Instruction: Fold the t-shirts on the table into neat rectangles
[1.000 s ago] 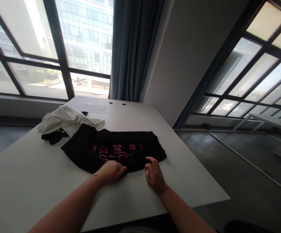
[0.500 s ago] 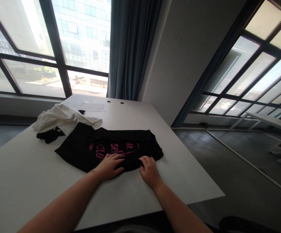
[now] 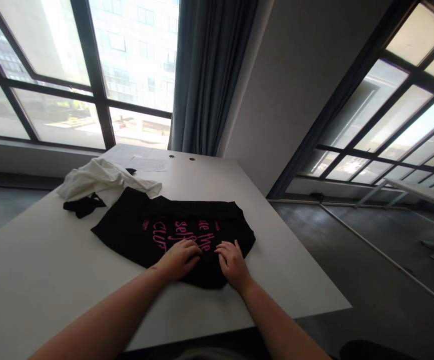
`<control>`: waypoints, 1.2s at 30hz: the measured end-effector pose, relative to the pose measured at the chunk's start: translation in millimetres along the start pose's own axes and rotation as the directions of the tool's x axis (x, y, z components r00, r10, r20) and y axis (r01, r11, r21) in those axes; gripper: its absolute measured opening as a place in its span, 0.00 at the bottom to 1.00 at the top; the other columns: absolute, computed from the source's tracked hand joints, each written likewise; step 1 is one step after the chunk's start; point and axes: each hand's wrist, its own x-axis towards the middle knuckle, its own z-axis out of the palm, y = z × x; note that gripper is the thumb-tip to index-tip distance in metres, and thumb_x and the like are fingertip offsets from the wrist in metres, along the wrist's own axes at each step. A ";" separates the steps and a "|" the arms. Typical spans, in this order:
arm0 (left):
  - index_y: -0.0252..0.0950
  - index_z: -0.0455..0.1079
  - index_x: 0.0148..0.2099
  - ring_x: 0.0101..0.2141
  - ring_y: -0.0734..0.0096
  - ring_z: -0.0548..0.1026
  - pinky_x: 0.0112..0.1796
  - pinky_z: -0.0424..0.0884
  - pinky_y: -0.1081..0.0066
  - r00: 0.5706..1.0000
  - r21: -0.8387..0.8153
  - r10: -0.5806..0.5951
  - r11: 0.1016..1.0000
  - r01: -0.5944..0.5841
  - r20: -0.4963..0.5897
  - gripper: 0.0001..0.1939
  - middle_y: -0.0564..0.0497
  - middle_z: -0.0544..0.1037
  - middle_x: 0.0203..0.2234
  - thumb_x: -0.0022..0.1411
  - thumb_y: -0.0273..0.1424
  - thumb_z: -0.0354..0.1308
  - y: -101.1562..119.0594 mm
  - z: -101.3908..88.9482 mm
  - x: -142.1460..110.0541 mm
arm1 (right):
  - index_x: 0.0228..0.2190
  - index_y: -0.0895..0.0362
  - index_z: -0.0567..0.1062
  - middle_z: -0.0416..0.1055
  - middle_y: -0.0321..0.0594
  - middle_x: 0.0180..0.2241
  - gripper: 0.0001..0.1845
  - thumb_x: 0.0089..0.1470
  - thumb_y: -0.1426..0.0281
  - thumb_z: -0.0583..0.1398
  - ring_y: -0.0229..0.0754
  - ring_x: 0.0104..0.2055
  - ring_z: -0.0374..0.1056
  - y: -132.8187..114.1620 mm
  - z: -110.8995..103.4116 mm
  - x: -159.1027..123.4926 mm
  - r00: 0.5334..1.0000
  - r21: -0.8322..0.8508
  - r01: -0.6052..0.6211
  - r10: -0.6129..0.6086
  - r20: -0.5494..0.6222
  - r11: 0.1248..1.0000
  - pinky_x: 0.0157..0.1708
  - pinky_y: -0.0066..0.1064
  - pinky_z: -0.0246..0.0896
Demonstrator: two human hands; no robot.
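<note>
A black T-shirt (image 3: 126,225) with pink lettering lies partly folded across a white table (image 3: 186,320). Over its near part, my left hand (image 3: 181,259) rests on the cloth beside the print, fingers spread and slightly bent. My right hand (image 3: 233,260) touches the shirt a little further right, its fingers extended over the fabric. A rounded flap of the black cloth shows between and below both hands. Part of the lettering is covered by the fingers of my left hand.
A crumpled white cloth (image 3: 96,178) lies at the table's back left, with a small black cloth (image 3: 83,205) against it. Papers (image 3: 147,164) lie behind. Dark blue curtains (image 3: 209,75) hang beyond the table. At far right stands another white table (image 3: 423,190).
The shirt's near part now spreads closer to me, and more pink lettering shows. My left hand has shifted slightly right on the cloth. The whole view has moved a little.
</note>
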 end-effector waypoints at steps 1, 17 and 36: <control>0.42 0.77 0.54 0.54 0.58 0.73 0.58 0.67 0.59 0.997 0.061 -0.075 0.995 0.077 -0.029 0.14 0.46 0.78 0.51 0.67 0.32 0.59 -8.3 -0.8 0.5 | 0.39 0.53 0.78 0.77 0.42 0.43 0.13 0.63 0.74 0.54 0.49 0.53 0.70 -0.6 1.5 0.4 1.000 -0.017 -0.012 0.012 -0.008 1.000 0.68 0.62 0.40; 0.38 0.71 0.46 0.47 0.61 0.75 0.50 0.66 0.60 0.964 0.287 -0.160 0.933 0.218 -0.213 0.13 0.45 0.78 0.46 0.75 0.31 0.45 -22.2 -1.5 10.1 | 0.28 0.54 0.73 0.71 0.35 0.28 0.15 0.67 0.70 0.53 0.40 0.33 0.68 17.3 -48.5 -74.7 0.982 -0.211 -0.042 0.001 -0.188 0.977 0.57 0.42 0.55; 0.41 0.66 0.68 0.68 0.37 0.56 0.60 0.49 0.30 0.426 0.280 -0.825 0.338 0.898 -0.371 0.35 0.36 0.59 0.70 0.66 0.51 0.46 -105.8 -102.1 -45.9 | 0.45 0.55 0.80 0.74 0.49 0.51 0.19 0.58 0.76 0.54 0.53 0.54 0.70 53.5 -61.8 -119.0 0.940 -0.244 -0.311 0.259 -0.221 0.919 0.57 0.45 0.67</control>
